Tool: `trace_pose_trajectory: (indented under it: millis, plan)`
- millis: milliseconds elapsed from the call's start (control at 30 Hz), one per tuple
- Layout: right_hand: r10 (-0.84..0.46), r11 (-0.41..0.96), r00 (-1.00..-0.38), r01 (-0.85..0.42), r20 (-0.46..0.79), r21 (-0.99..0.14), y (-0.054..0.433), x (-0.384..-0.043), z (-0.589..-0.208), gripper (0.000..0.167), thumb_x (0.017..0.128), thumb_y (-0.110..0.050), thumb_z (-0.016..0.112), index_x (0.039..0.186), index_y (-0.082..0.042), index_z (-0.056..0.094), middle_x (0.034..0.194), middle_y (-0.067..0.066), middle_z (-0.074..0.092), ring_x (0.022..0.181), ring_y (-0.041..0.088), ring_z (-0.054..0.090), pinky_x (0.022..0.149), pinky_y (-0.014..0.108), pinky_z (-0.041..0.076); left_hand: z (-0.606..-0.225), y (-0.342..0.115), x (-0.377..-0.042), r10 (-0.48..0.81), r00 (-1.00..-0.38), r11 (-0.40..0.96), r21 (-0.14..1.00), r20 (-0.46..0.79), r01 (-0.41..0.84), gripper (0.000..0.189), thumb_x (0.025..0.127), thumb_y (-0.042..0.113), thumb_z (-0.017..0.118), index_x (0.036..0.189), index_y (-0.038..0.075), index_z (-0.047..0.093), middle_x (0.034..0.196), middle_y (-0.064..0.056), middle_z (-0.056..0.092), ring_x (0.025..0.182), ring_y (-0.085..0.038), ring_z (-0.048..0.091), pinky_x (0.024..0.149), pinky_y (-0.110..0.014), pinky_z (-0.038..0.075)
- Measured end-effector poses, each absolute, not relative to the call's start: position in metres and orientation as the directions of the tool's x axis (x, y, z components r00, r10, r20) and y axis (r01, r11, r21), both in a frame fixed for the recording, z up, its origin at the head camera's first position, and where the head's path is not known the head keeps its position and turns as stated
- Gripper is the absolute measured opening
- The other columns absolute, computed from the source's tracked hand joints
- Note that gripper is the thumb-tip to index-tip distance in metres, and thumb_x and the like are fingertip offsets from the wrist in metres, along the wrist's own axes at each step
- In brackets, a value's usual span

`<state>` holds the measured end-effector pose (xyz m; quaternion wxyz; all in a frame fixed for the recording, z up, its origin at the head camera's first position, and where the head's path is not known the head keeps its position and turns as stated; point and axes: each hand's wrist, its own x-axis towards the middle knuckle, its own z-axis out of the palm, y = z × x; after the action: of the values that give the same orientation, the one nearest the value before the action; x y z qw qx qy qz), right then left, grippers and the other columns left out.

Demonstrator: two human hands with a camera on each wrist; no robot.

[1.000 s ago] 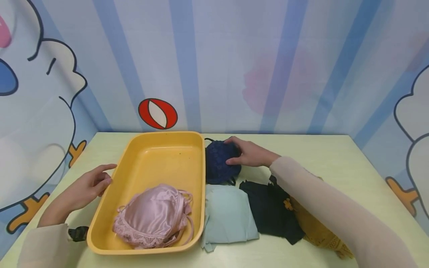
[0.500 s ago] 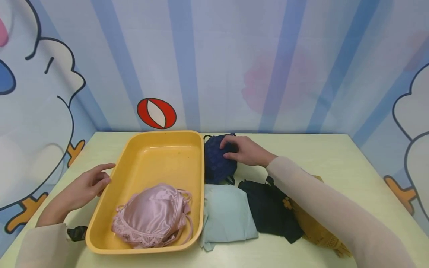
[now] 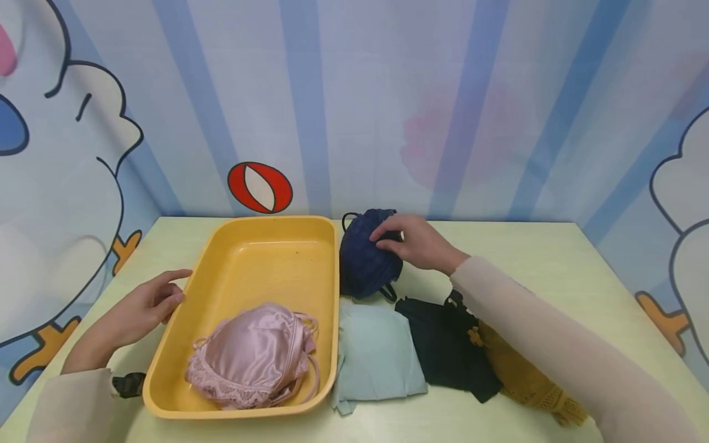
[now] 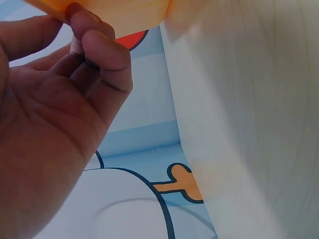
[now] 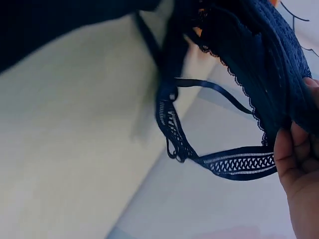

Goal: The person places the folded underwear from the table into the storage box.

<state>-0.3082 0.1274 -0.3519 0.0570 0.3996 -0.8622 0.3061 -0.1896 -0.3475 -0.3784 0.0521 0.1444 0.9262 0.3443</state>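
A navy lace bra [image 3: 368, 255] hangs from my right hand [image 3: 418, 243], pinched between thumb and fingers just right of the yellow tray [image 3: 266, 237]. In the right wrist view, the bra's strap [image 5: 244, 163] dangles in a loop beside the fingers. My left hand [image 3: 135, 311] is at the tray's left side, its fingertips gripping the rim; the left wrist view shows them curled at the tray's edge [image 4: 139, 12]. Inside the tray, at its near end, lies a pink satin bra [image 3: 255, 357] with lace trim.
Right of the tray lie a folded pale green garment [image 3: 379, 354], a black garment [image 3: 448, 347] and a mustard garment [image 3: 523, 372], partly under my right forearm. A black object [image 3: 128, 385] is by the left sleeve. A printed curtain [image 3: 376, 111] stands behind the table [image 3: 515, 246].
My right hand has raised the navy bra off the table, its upper edge now higher, with a strap hanging below. The left hand, tray and other garments have stayed in place.
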Motion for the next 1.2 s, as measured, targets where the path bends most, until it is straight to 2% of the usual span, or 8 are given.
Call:
trace_pose_trajectory:
  millis: [267, 500, 800, 1033, 1200]
  plan:
    - [-0.602, 0.438, -0.621, -0.783, 0.502, -0.443, 0.145, -0.300, -0.321, 0.018, 0.085, -0.003, 0.069, 0.101, -0.012, 0.072, 0.098, -0.001, 0.065, 0.092, 0.015, 0.059, 0.078, 0.034, 0.047, -0.378, -0.347, -0.190, 0.291, -0.957, 0.728, 0.650, -0.007, 0.217, 0.047, 0.099, 0.005, 0.047, 0.141, -0.008, 0.029, 0.081, -0.007, 0.054, 0.064, -0.015, 0.050, 0.057, -0.029, 0.047]
    - [-0.546, 0.396, -0.539, -0.841, 0.642, -0.369, 0.150, -0.286, -0.296, 0.021, 0.083, 0.001, 0.070, 0.099, -0.012, 0.073, 0.090, -0.002, 0.061, 0.081, 0.011, 0.054, 0.070, 0.030, 0.044, -0.375, -0.345, -0.189, 0.298, -0.954, 0.718, 0.659, -0.004, 0.222, 0.048, 0.100, 0.009, 0.048, 0.141, -0.007, 0.030, 0.082, -0.007, 0.055, 0.065, -0.015, 0.051, 0.058, -0.029, 0.048]
    - [-0.462, 0.275, -0.348, -0.931, 0.816, -0.241, 0.135, -0.263, -0.269, 0.023, 0.080, 0.009, 0.070, 0.097, -0.006, 0.074, 0.079, 0.001, 0.059, 0.071, 0.014, 0.044, 0.064, 0.030, 0.033, -0.376, -0.347, -0.188, 0.310, -0.951, 0.711, 0.662, 0.007, 0.237, 0.048, 0.100, 0.009, 0.048, 0.141, -0.007, 0.030, 0.083, -0.007, 0.056, 0.065, -0.014, 0.051, 0.057, -0.029, 0.048]
    - [-0.455, 0.202, -0.207, -0.971, 0.866, -0.127, 0.112, -0.237, -0.261, 0.020, 0.079, 0.007, 0.072, 0.096, -0.004, 0.073, 0.074, 0.002, 0.055, 0.068, 0.016, 0.040, 0.064, 0.030, 0.030, -0.377, -0.346, -0.188, 0.307, -0.952, 0.708, 0.664, 0.018, 0.241, 0.047, 0.100, 0.007, 0.048, 0.141, -0.007, 0.030, 0.082, -0.007, 0.056, 0.063, -0.014, 0.051, 0.057, -0.029, 0.048]
    - [-0.415, 0.092, -0.116, -0.992, 0.902, -0.085, 0.092, -0.218, -0.256, 0.016, 0.080, 0.005, 0.072, 0.094, -0.003, 0.073, 0.070, 0.003, 0.051, 0.067, 0.018, 0.039, 0.062, 0.031, 0.029, -0.376, -0.346, -0.188, 0.300, -0.954, 0.709, 0.667, 0.006, 0.228, 0.047, 0.100, 0.007, 0.047, 0.141, -0.007, 0.030, 0.083, -0.008, 0.055, 0.064, -0.015, 0.050, 0.057, -0.029, 0.047]
